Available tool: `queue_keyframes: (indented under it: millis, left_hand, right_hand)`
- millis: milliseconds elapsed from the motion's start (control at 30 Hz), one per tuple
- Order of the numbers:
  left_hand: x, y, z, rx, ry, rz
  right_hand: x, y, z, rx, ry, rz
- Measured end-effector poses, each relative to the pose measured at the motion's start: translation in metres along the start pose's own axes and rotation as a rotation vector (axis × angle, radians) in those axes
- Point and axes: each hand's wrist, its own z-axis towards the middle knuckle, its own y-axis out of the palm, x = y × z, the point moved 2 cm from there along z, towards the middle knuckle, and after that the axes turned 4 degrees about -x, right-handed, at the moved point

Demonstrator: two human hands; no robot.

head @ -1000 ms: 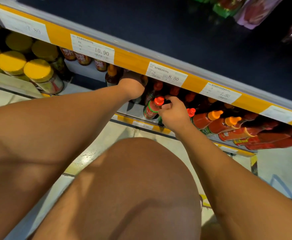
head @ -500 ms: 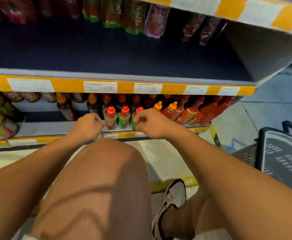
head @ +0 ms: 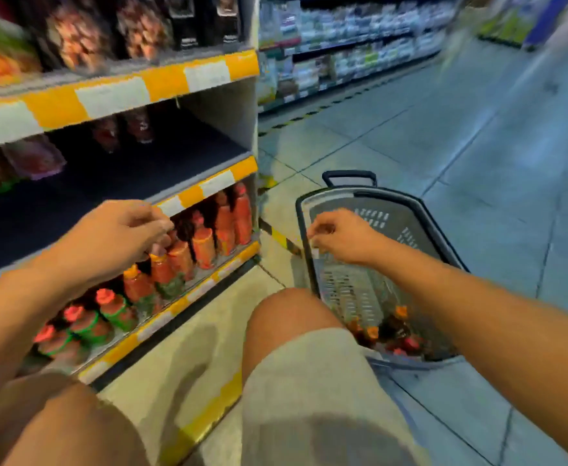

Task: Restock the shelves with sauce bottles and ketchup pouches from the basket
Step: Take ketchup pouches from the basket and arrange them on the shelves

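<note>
Head view: both hands (head: 117, 237) empty, right over basket rim (head: 304, 237).

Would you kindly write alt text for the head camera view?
A crouching person's right hand reaches over a grey basket holding sauce bottles, while the left hand hovers by the bottom shelf of red bottles. The image is motion-blurred.

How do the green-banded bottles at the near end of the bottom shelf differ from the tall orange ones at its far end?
The green-banded bottles look short and squat with red caps; the tall orange bottles are slimmer and stand higher. The green-banded ones carry a green ring below the cap, while the orange ones look orange-red nearly all over. Both groups stand upright in rows on the same bottom shelf.
</note>
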Motion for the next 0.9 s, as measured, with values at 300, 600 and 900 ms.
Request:
queue_keyframes:
  millis: [300, 600, 900]
  left_hand:
    - [0.180, 0.158, 0.042, -0.278, 0.305, 0.280]
    - [0.178, 0.360, 0.094, -0.610, 0.219, 0.539]
    - [0.086, 0.460, 0.101, -0.799, -0.009, 0.688]
  right_hand:
    - [0.202, -0.039, -0.059, -0.034, 0.377, -0.073]
    - [0.263, 0.038, -0.047, -0.373, 0.504, -0.043]
    - [0.280, 0.091, -0.015, -0.600, 0.375, -0.183]
